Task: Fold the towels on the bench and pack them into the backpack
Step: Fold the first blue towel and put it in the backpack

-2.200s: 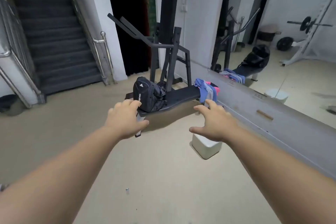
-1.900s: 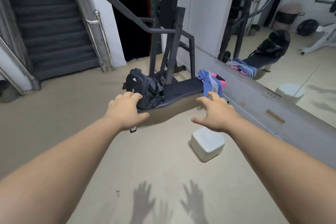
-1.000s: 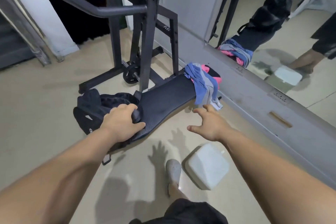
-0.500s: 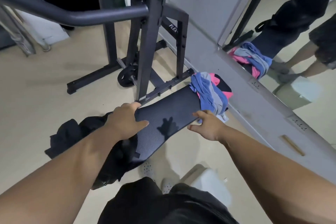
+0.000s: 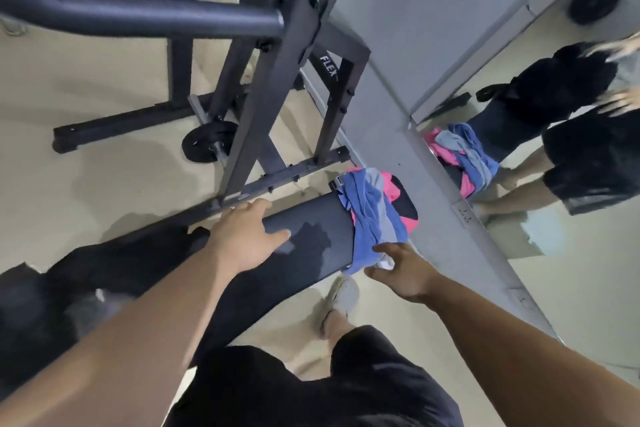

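A heap of blue, grey and pink towels [image 5: 375, 210] hangs over the far right end of the dark padded bench [image 5: 311, 246]. My right hand [image 5: 403, 269] is at the heap's lower edge, fingers touching the blue and white cloth, not clearly closed on it. My left hand [image 5: 244, 236] hovers open over the middle of the bench pad, fingers spread. The black backpack [image 5: 45, 315] lies blurred at the bench's left end, partly hidden by my left forearm.
A black steel rack [image 5: 273, 73] with a thick horizontal bar [image 5: 138, 15] stands just behind the bench. A weight plate [image 5: 207, 144] lies on the floor under it. A grey ledge and wall mirror [image 5: 554, 184] run along the right. My legs and a shoe [image 5: 341, 298] are below.
I have stepped closer and look more steeply down. My right hand moved up to the hanging towel edge; my left hand slid right along the bench pad. The backpack shifted toward the lower left.
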`<state>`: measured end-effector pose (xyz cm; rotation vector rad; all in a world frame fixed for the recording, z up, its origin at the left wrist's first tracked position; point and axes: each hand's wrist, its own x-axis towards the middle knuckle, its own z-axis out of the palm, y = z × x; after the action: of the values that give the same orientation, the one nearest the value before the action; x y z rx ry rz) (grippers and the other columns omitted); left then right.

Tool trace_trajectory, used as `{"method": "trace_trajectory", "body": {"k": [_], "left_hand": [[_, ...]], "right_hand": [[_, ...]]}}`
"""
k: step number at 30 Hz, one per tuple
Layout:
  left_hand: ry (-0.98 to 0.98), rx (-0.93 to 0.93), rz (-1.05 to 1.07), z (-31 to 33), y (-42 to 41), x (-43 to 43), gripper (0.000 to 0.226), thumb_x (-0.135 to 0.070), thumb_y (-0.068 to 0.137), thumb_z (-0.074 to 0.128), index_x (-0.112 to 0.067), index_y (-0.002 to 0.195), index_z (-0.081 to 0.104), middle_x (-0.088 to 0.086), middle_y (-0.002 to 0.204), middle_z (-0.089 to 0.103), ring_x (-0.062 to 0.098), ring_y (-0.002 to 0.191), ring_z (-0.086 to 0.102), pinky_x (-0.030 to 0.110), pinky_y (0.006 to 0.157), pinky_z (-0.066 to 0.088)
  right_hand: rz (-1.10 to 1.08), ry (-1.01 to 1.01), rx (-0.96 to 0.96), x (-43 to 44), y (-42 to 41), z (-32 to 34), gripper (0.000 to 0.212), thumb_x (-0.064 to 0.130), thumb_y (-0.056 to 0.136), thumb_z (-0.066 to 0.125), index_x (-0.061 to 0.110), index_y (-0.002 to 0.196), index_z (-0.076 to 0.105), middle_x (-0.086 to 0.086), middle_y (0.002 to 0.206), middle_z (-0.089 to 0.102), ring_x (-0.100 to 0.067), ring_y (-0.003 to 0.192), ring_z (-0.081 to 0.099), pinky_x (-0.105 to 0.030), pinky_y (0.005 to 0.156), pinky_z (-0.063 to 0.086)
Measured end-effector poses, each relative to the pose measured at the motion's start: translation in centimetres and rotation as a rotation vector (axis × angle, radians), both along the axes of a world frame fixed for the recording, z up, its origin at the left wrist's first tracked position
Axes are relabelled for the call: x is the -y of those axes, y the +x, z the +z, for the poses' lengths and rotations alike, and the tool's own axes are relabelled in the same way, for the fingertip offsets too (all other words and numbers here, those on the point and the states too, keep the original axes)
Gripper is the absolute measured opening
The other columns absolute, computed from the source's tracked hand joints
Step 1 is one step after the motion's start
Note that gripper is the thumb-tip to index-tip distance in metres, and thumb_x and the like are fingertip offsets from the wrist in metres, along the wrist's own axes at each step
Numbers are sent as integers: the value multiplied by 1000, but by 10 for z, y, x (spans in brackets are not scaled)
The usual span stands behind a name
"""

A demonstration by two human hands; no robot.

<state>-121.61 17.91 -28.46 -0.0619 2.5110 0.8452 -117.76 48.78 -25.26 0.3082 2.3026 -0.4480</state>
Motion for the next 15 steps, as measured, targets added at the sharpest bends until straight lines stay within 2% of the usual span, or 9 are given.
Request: {"method": "trace_trajectory", "body": {"k": [4,6,8,10,11,13,15], "left_hand": [[-33,31,113,-28,-20,-38,69,-60,86,63,-27,144,45,1,144,51,29,132,46,42,104,43],[-53,53,162,-51,-29,-62,68,-63,84,61,-29,141,46,1,139,55,29,127,51,43,100,47],[-55,76,206,-77,-35,-90,66,-64,83,60,-32,140,46,2,137,57,30,126,51,44,99,48],[-55,91,203,-107,-37,-118,69,-64,84,61,-32,143,43,0,142,52,28,131,46,45,104,44],[-33,90,193,-123,-39,-131,69,-64,85,61,-33,144,41,-4,144,49,25,133,43,44,107,42],[73,96,150,-157,-46,-155,67,-61,86,64,-35,144,41,-9,145,46,20,134,42,40,108,40],[142,92,89,-193,-65,-178,64,-54,89,66,-32,145,43,-7,144,46,20,131,45,37,107,41]], "right_hand": [[80,-49,34,-33,-58,-42,65,50,90,67,28,148,47,2,156,30,-24,129,53,-33,103,46],[158,-60,81,-51,-89,-76,56,47,93,66,28,143,51,4,143,36,-26,114,59,-25,85,50],[146,-72,57,-70,-114,-116,62,59,85,65,29,138,53,2,117,43,-21,87,56,-21,65,45],[135,-51,-3,-87,-130,-157,66,63,83,64,25,136,56,-1,104,46,-19,85,50,-26,71,40],[137,-35,-23,-92,-134,-179,62,59,86,64,23,136,56,-4,107,50,-21,91,51,-30,77,40],[170,-6,-56,-94,-131,-217,61,54,90,63,24,142,52,-7,132,51,-26,117,51,-37,96,43],[189,19,-134,-85,-126,-252,61,53,92,61,27,146,47,-5,149,42,-30,137,39,-44,109,39]]}}
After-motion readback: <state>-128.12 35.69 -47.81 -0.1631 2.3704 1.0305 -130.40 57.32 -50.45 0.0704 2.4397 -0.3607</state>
